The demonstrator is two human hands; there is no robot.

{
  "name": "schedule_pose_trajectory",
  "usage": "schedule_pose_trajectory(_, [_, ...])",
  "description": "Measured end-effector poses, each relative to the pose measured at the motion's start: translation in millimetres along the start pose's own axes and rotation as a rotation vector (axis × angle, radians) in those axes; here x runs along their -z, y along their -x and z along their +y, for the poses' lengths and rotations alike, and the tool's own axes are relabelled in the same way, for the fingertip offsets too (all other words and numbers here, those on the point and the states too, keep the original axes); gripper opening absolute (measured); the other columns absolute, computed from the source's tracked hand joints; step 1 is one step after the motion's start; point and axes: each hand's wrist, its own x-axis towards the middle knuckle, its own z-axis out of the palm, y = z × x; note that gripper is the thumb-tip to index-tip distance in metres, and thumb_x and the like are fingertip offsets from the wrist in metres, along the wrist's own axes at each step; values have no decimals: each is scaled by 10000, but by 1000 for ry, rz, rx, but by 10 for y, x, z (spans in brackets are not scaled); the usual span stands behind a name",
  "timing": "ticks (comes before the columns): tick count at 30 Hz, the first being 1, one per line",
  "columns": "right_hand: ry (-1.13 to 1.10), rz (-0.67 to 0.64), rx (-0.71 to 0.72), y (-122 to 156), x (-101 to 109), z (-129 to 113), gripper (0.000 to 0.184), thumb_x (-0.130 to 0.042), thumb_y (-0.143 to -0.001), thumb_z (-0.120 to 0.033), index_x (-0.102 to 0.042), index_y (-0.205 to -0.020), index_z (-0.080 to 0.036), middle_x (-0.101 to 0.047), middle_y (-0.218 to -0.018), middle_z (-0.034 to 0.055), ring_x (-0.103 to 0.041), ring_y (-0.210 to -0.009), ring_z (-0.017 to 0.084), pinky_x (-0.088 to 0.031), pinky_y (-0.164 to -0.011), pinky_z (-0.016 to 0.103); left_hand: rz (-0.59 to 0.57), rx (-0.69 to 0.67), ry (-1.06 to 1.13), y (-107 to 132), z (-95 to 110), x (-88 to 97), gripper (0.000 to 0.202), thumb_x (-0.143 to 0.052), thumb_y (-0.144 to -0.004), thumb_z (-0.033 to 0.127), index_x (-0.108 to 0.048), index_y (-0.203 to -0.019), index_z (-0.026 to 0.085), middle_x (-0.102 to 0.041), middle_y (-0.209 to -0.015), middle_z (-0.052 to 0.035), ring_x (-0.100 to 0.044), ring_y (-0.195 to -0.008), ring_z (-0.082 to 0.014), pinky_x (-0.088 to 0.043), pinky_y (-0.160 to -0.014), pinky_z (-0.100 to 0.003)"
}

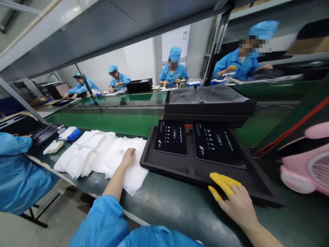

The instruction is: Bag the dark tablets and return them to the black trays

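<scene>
Toward 5 o'clock from centre, a black panel (pixel 171 138) bears white print and small icons, too blurred to read surely; likewise a second black panel (pixel 218 145) between 3 and 4. Near half past twelve, a blue-and-white label (pixel 185 35) is illegible.

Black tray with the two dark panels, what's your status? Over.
Left grip on white sheets. Right grip open, at near edge of black tray. Two dark panels lying in tray, nothing on top of them.
</scene>
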Motion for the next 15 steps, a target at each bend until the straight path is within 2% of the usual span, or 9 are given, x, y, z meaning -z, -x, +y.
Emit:
schedule_pose_trajectory(2, [-80, -14, 46, 3, -18, -15, 264, -520, -821, -219, -536, -1080, -168, -641, -934, 77, -588, -867, 203, -449, -751, 324, 61, 59, -62, -46, -49, 32, 378, -409, -795, 197, -529, -1151, 165, -500, -1201, -127, -442, -1124, -256, -322, -955, -414])
schedule_pose_trajectory(4, [-132, -36, 59, 23, -37, -4, 252, -510, -826, -215, -539, -1073, -174, -641, -943, 70, -588, -875, 196, -448, -769, 323, 67, 106, -152, -71, -75, 52, 470, -427, -810, 342, -448, -1246, 167, -365, -1343, -150, -276, -1249, -331, -214, -996, -515])
schedule_pose_trajectory(6, [-142, -50, 51, 53, -57, 14, 244, -502, -829, -221, -549, -1066, -185, -643, -944, 61, -593, -866, 189, -443, -776, 322, 7, 141, -255, -84, -78, 64, 619, -402, -797, 512, -336, -1329, 203, -225, -1431, -128, -128, -1302, -370, -150, -990, -581])
schedule_pose_trajectory(8, [-145, -68, 46, 85, -76, 30, 237, -494, -831, -234, -563, -1055, -199, -647, -934, 50, -600, -844, 180, -438, -777, 318, -78, 135, -335, -107, -87, 87, 705, -353, -771, 617, -261, -1363, 246, -149, -1462, -92, -68, -1312, -380, -154, -975, -602])
schedule_pose_trajectory(10, [-149, -76, 37, 108, -90, 38, 232, -496, -827, -241, -578, -1041, -203, -651, -923, 46, -604, -826, 176, -434, -774, 316, -117, 91, -357, -157, -134, 135, 724, -369, -759, 621, -255, -1365, 242, -193, -1452, -85, -135, -1305, -363, -216, -978, -555])
schedule_pose_trajectory(11, [-152, -79, 29, 114, -94, 40, 232, -499, -824, -242, -583, -1036, -202, -652, -923, 47, -604, -827, 177, -434, -773, 316, -99, 80, -356, -192, -175, 168, 704, -386, -765, 590, -274, -1359, 229, -254, -1430, -89, -201, -1289, -339, -259, -977, -506])
schedule_pose_trajectory(13, [-156, -90, 10, 119, -97, 36, 231, -500, -822, -244, -587, -1032, -202, -654, -920, 50, -602, -838, 184, -436, -769, 320, -6, 110, -356, -273, -284, 238, 619, -398, -790, 507, -350, -1322, 195, -367, -1364, -108, -311, -1238, -300, -314, -961, -427])
schedule_pose_trajectory(15, [-154, -111, -9, 118, -99, 28, 227, -490, -827, -250, -587, -1029, -215, -655, -915, 45, -602, -840, 185, -440, -765, 322, 87, 170, -377, -353, -391, 301, 551, -380, -809, 473, -422, -1273, 179, -383, -1346, -130, -307, -1237, -313, -292, -970, -445])
